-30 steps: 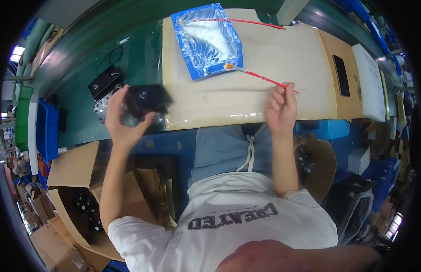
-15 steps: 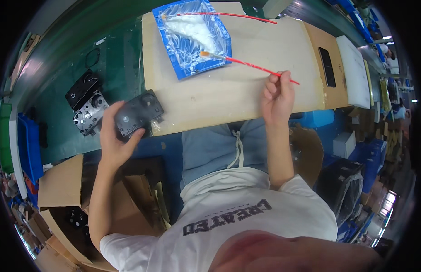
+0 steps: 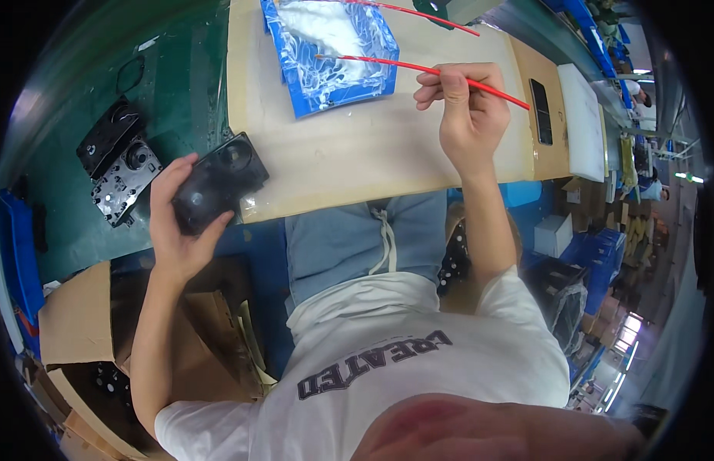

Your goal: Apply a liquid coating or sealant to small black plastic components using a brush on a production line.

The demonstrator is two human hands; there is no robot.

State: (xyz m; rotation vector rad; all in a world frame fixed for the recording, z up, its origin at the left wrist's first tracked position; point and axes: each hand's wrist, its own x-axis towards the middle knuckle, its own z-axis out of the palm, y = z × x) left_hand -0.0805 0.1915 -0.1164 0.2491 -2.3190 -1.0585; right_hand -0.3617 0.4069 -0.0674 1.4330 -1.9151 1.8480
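Observation:
In my left hand (image 3: 176, 223) is a flat black plastic housing (image 3: 222, 184), gripped by its sides above the cardboard's left edge. A round recess shows near its far right corner. My right hand (image 3: 472, 111) pinches a thin red-handled brush (image 3: 411, 66). Its tip reaches over the blue tray (image 3: 307, 105), which holds white grease (image 3: 318, 31) smeared over its lining. Another red-handled brush (image 3: 426, 15) lies across the tray's far side. To the left of my left hand rest a silver-grey housing part (image 3: 126, 180) and a black housing part (image 3: 111, 138).
Cardboard (image 3: 334, 154) covers part of the green bench (image 3: 57, 207). A black phone (image 3: 540, 111) and a white foam block (image 3: 581, 123) are at the right. A blue bin (image 3: 23, 253) stands far left. An open cardboard box (image 3: 76, 315) sits below the bench.
My right hand has changed its hold, now gripping the brush further along the handle with its tip deeper over the tray. The housing in my left hand still sits in its grip. The view has shifted.

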